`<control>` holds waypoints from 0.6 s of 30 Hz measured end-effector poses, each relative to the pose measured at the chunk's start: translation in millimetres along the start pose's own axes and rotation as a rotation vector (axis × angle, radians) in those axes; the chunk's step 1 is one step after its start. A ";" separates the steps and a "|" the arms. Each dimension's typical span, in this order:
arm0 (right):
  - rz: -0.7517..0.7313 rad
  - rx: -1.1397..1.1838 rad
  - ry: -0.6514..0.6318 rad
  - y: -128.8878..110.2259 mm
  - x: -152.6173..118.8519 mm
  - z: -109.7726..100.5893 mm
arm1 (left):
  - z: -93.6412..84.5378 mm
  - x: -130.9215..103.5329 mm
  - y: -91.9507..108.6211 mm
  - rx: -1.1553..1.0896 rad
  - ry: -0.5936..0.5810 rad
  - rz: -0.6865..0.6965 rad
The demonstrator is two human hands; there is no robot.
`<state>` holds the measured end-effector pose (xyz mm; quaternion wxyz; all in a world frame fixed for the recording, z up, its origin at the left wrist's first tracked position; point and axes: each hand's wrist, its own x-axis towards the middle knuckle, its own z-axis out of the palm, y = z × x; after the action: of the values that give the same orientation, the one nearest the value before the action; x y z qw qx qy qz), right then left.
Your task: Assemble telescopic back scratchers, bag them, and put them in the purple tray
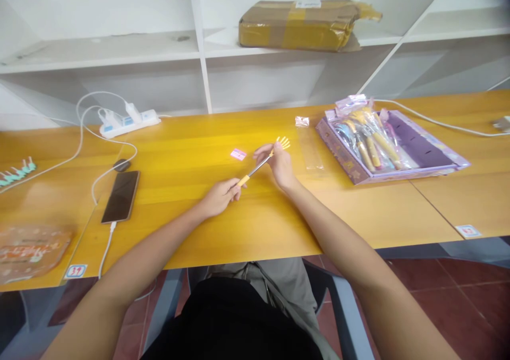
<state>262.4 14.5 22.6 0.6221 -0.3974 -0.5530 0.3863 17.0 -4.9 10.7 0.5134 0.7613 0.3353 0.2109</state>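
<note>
A slim stick (pixel 260 165) with a yellow handle, a metal shaft and a small yellow hand-shaped head slants up to the right over the table. My left hand (pixel 221 196) is closed round its handle end. Near the head, my right hand (pixel 280 164) has its fingers on the upper shaft. Behind the stick lies a small pink card (pixel 238 154). A clear plastic sleeve (pixel 311 147) lies flat to the right of my right hand. Further right, a purple box (pixel 428 146) holds several wrapped sticks (pixel 372 136) with yellow or coloured parts.
On the left are a phone (pixel 121 196) on a charging cable, a power strip (pixel 131 123) with white cables and an orange plastic packet (pixel 34 253). A taped cardboard box (pixel 298 26) rests on the white shelf behind the table (pixel 255 237).
</note>
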 end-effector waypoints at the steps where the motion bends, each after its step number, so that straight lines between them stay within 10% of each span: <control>1: 0.002 0.005 -0.004 0.3 -0.4 0.9 | 0.1 -0.1 0.1 0.001 0.002 0.001; 18: 0.002 0.009 -0.070 9.8 -12.2 14.9 | 2.7 -0.7 1.4 -0.022 0.021 -0.001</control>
<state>246.1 8.1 10.0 0.6037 -0.3815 -0.5722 0.4031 18.8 -7.4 11.0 0.5181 0.7531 0.3389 0.2224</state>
